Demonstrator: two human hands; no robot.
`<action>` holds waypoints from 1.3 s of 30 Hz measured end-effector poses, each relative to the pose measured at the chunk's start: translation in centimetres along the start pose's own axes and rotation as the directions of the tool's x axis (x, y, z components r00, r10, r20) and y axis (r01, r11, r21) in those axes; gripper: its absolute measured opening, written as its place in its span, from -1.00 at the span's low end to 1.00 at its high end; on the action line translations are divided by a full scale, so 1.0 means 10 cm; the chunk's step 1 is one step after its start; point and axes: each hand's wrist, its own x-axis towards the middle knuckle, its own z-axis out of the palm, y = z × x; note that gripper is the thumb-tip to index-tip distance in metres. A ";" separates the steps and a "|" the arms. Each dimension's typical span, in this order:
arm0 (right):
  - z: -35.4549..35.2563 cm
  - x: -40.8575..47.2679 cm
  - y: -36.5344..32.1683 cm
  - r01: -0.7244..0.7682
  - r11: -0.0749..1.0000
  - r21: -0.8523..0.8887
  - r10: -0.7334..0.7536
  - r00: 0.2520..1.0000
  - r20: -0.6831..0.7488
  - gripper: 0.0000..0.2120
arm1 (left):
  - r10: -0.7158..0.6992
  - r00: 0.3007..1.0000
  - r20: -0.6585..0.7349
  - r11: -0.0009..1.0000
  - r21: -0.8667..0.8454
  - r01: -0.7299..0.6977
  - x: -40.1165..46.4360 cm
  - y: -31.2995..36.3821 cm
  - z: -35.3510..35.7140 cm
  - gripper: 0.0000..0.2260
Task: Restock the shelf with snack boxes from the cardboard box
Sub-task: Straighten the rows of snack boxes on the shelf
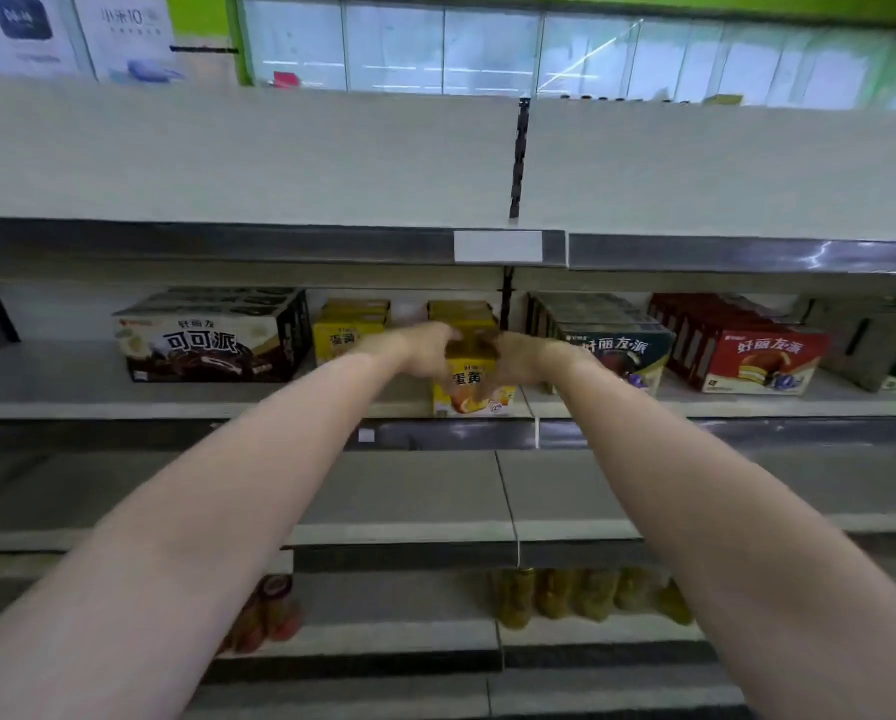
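Both arms reach forward to the middle shelf (72, 402). My left hand (420, 350) and my right hand (518, 358) grip the two sides of a yellow snack box (474, 394) that stands at the shelf's front edge. More yellow boxes (350, 330) are stacked behind and to the left of it. The cardboard box is out of view.
On the same shelf stand a brown cocoa-pie box (212, 340) at left, dark green boxes (612, 345) and red boxes (752, 356) at right. The top shelf (228, 158) and the shelf below (409, 491) are bare. Bottles (565, 595) stand on the lowest shelf.
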 end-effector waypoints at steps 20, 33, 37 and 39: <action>0.08 -0.22 0.15 0.096 0.994 0.047 -0.072 0.927 -0.369 -0.46 | 0.056 0.977 -0.207 0.970 -0.221 -0.103 -0.03 0.16 0.11 -0.46; -0.18 -0.73 1.25 -0.127 0.991 0.040 0.129 0.840 -0.528 -0.42 | 0.175 0.941 -0.290 0.910 -0.319 -0.267 0.15 1.17 0.35 -0.46; -0.29 -0.66 1.60 -0.073 0.986 0.152 0.146 0.824 -0.548 -0.17 | 0.078 0.961 -0.264 0.879 -0.437 -0.192 0.35 1.35 0.39 -0.31; -0.35 -0.57 1.75 -0.072 0.987 0.146 0.141 0.823 -0.550 -0.10 | 0.051 0.962 -0.267 0.903 -0.399 -0.158 0.48 1.39 0.41 -0.28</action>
